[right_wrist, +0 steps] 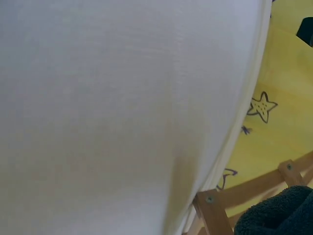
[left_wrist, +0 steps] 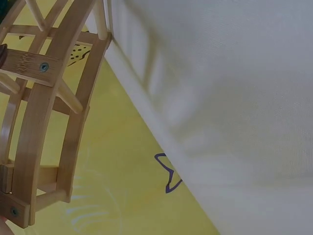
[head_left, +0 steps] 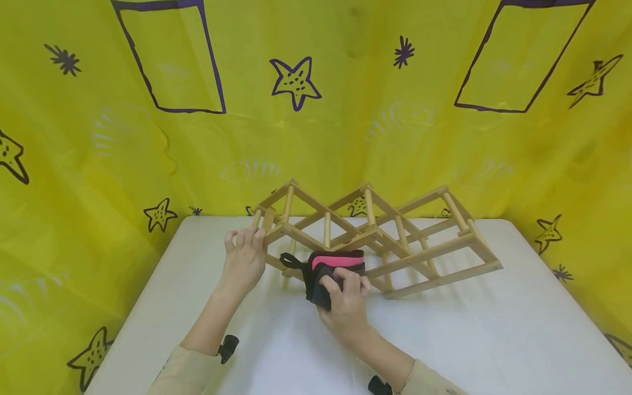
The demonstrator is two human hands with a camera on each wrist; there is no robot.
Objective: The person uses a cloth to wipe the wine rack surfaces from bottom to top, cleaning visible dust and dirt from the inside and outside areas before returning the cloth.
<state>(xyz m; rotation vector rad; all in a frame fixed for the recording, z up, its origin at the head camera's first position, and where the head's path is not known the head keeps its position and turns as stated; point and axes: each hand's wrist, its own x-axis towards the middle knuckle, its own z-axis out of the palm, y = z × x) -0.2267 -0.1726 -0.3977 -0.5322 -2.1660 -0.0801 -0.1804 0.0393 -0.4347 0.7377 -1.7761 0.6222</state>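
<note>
A wooden accordion-style lattice rack (head_left: 395,247) stands stretched out on the table, its bars and dowels also seen in the left wrist view. My left hand (head_left: 245,255) grips the rack's left end, fingers curled over the bar. In my right hand (head_left: 348,307) is a dark folded fabric item with a bright pink band (head_left: 338,261) and a small black loop at its left. The item is held against the front of the rack, left of its middle. In the right wrist view the dark fabric (right_wrist: 279,215) looks fuzzy; the hand itself is not seen there.
A white cloth covers the table (head_left: 444,340). Behind it and at both sides hangs a yellow curtain (head_left: 336,142) with purple stars and outlines, close to the rack's back. Black wrist cameras (head_left: 228,349) sit on both forearms.
</note>
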